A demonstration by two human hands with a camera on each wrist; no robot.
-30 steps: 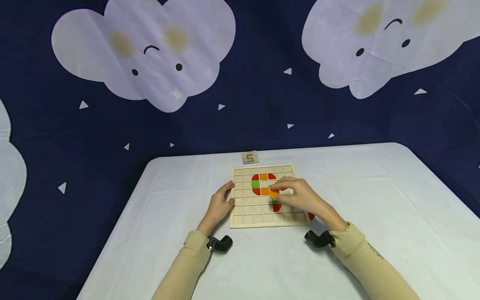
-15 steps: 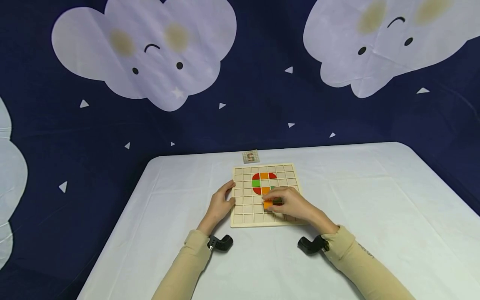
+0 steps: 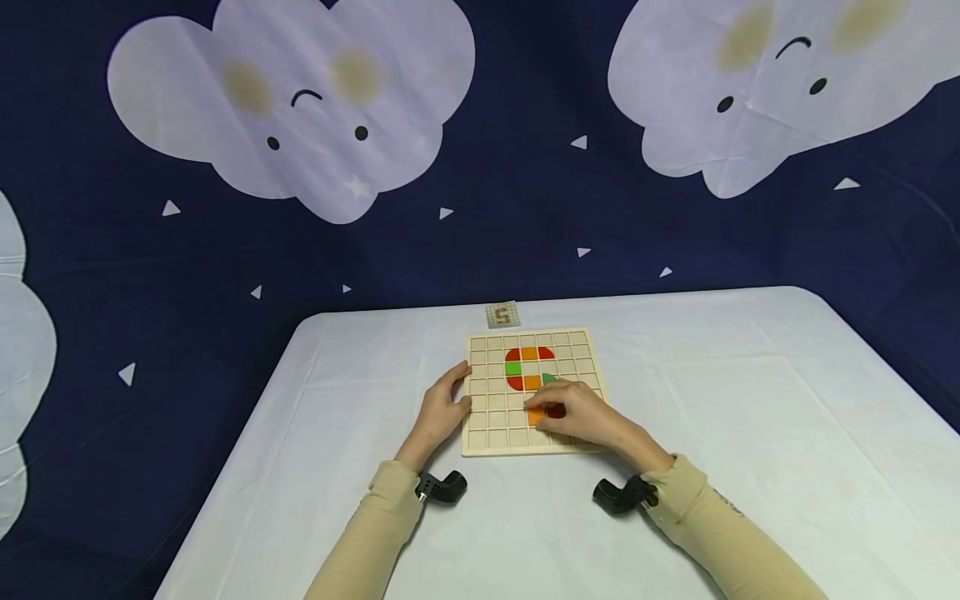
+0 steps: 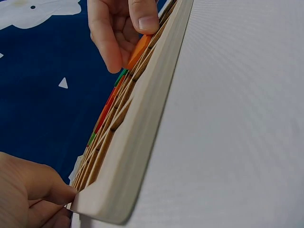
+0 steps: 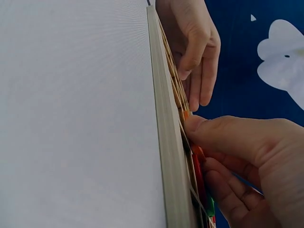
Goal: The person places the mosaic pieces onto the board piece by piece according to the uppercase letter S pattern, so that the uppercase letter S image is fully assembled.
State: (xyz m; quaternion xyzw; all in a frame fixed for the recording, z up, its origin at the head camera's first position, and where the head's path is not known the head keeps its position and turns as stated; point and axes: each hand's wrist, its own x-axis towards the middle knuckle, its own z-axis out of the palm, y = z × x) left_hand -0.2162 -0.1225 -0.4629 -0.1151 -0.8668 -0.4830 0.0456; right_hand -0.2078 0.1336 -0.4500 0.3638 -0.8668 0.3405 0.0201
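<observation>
My right hand [image 3: 581,414] pinches an orange square tile [image 3: 536,416] between thumb and fingers, low over the wooden grid board [image 3: 486,437]. In the left wrist view that orange tile [image 4: 139,51] tilts at the board's grid, under the thumb. My left hand [image 3: 441,410] holds the board's left edge, thumb nearer me and fingers farther back. Red rounded tiles [image 3: 513,382], orange tiles [image 3: 529,353] and a green tile [image 3: 513,367] form a curve in the grid. A dark red tile [image 3: 557,411] and a darker green one show partly beneath the right hand.
A small card [image 3: 502,314] with an S-like figure on a grid lies behind the board. White cloth [image 3: 525,533] covers the table, and a dark blue backdrop [image 3: 517,242] with clouds hangs behind it. Each wrist wears a black camera mount [image 3: 442,487].
My right hand has moved the orange tile toward me and slightly left, then lowered it to the grid. My left hand stays at the board's edge.
</observation>
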